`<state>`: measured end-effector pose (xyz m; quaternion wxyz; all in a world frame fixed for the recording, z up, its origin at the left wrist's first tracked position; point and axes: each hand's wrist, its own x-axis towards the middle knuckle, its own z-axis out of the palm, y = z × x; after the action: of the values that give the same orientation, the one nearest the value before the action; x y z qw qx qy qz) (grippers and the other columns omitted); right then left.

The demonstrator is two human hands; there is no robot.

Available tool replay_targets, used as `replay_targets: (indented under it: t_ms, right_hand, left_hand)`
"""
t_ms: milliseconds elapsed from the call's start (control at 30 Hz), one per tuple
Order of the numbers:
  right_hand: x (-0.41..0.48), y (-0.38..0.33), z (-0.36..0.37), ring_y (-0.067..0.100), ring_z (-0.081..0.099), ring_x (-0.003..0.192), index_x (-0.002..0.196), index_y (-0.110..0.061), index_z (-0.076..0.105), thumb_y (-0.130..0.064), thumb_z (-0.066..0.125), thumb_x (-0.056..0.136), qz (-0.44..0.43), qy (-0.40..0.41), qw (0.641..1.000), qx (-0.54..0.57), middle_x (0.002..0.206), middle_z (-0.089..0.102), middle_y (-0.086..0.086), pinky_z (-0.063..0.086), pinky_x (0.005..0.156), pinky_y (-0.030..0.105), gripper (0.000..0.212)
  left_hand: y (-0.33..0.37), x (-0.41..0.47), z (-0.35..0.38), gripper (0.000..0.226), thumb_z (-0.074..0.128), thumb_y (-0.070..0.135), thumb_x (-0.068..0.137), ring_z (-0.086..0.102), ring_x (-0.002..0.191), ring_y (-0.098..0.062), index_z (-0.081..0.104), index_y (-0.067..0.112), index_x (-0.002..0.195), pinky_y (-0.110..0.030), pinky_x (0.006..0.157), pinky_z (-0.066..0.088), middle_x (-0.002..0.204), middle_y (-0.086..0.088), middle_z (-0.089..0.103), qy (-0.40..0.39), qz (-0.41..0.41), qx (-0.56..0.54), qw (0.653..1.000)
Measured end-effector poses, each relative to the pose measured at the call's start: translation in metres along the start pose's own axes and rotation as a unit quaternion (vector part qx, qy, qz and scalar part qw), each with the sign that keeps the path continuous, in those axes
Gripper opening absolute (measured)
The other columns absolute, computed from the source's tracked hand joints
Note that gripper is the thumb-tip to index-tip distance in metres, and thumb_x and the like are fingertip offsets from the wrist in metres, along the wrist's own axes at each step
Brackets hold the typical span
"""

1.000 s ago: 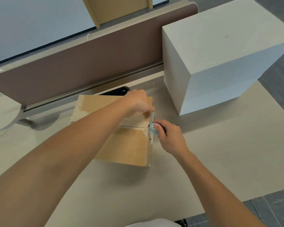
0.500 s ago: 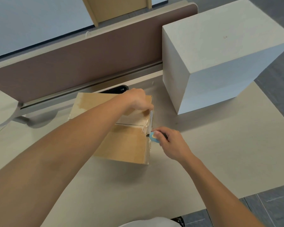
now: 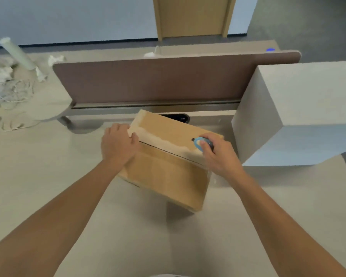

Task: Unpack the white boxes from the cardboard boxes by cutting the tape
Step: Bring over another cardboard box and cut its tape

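A brown cardboard box [image 3: 164, 172] lies at a slant in the middle of the desk [image 3: 268, 216], with clear tape along its top seam. My left hand [image 3: 118, 144] grips the box's upper left corner, thumb on top. My right hand [image 3: 218, 154] holds a small blue cutter [image 3: 199, 143] at the right end of the taped seam, its tip on the box top. A large white box [image 3: 300, 116] stands just right of the cardboard box, close to my right hand.
A brown divider panel [image 3: 158, 80] runs along the desk's far edge. A black slot [image 3: 178, 117] sits behind the cardboard box. A round side table [image 3: 38, 104] with loose cords and white packing is at the far left. The floor shows at the far right.
The cardboard box has been turned and now lies slanted. My left hand moved from the right end to the left corner. My right hand moved the cutter from the side onto the top seam.
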<state>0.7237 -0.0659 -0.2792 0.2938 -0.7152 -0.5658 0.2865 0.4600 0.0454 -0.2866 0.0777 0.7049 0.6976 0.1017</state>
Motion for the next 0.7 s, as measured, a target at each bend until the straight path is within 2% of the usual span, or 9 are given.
replay_targets:
  t_ms: [33,100,233,333,467,600,700]
  right_hand:
    - [0.008,-0.01,0.006,0.013,0.059,0.097,0.13,-0.024,0.057,-0.034,0.044,0.104,-0.013,-0.017,1.0,-0.017,0.111,0.065,-0.005,0.049,0.085,0.031,0.031]
    - [0.022,-0.03,0.018,0.015,0.058,0.099,0.133,-0.025,0.055,-0.035,0.045,0.104,-0.041,-0.046,0.997,-0.056,0.116,0.065,-0.003,0.05,0.088,0.035,0.033]
    - [0.048,-0.072,0.046,0.018,0.059,0.102,0.134,-0.025,0.055,-0.034,0.048,0.103,-0.091,-0.082,0.986,-0.11,0.118,0.066,-0.003,0.047,0.085,0.031,0.034]
    - [0.064,-0.098,0.069,0.021,0.061,0.101,0.131,-0.024,0.059,-0.032,0.049,0.101,-0.131,-0.109,0.976,-0.135,0.115,0.069,0.0,0.048,0.086,0.035,0.032]
    - [0.081,-0.122,0.098,0.02,0.058,0.114,0.138,-0.023,0.055,-0.033,0.048,0.103,-0.158,-0.141,0.96,-0.184,0.129,0.065,-0.002,0.044,0.096,0.032,0.037]
    - [0.093,-0.13,0.116,0.021,0.056,0.119,0.139,-0.021,0.054,-0.032,0.047,0.103,-0.17,-0.146,0.95,-0.217,0.133,0.063,-0.001,0.041,0.099,0.032,0.039]
    - [0.099,-0.133,0.122,0.023,0.055,0.121,0.14,-0.018,0.054,-0.031,0.047,0.103,-0.177,-0.156,0.942,-0.238,0.133,0.063,0.002,0.039,0.099,0.031,0.039]
  left_hand:
    - [-0.014,-0.002,0.0,0.046,0.046,0.041,0.098,0.049,0.12,-0.035,0.056,0.013,0.133,-0.046,0.096,0.044,0.133,-0.012,0.055,-0.01,-0.025,0.032,0.999]
    - [-0.032,-0.003,0.004,0.049,0.041,0.043,0.1,0.051,0.118,-0.037,0.056,0.011,0.133,-0.046,0.093,0.045,0.133,-0.015,0.054,-0.042,-0.085,0.02,0.995]
    - [-0.038,-0.009,0.018,0.039,0.038,0.035,0.1,0.059,0.093,-0.029,0.069,0.012,0.104,-0.036,0.072,0.045,0.108,-0.01,0.062,-0.041,-0.155,-0.128,0.979]
    - [-0.038,-0.016,0.022,0.03,0.043,0.027,0.099,0.059,0.101,-0.026,0.07,0.015,0.106,-0.033,0.072,0.04,0.118,-0.003,0.059,0.005,-0.182,-0.208,0.961]
    - [-0.042,-0.015,0.026,0.027,0.045,0.026,0.1,0.057,0.106,-0.022,0.069,0.016,0.106,-0.032,0.074,0.039,0.119,0.001,0.061,0.034,-0.176,-0.259,0.949]
    - [-0.044,-0.005,0.025,0.043,0.032,0.034,0.105,0.052,0.114,-0.026,0.067,0.013,0.115,-0.04,0.086,0.043,0.126,-0.005,0.057,-0.027,-0.183,-0.249,0.951]
    - [-0.045,-0.002,0.025,0.048,0.025,0.035,0.106,0.051,0.113,-0.028,0.066,0.012,0.115,-0.04,0.085,0.042,0.126,-0.006,0.056,-0.051,-0.181,-0.235,0.954]
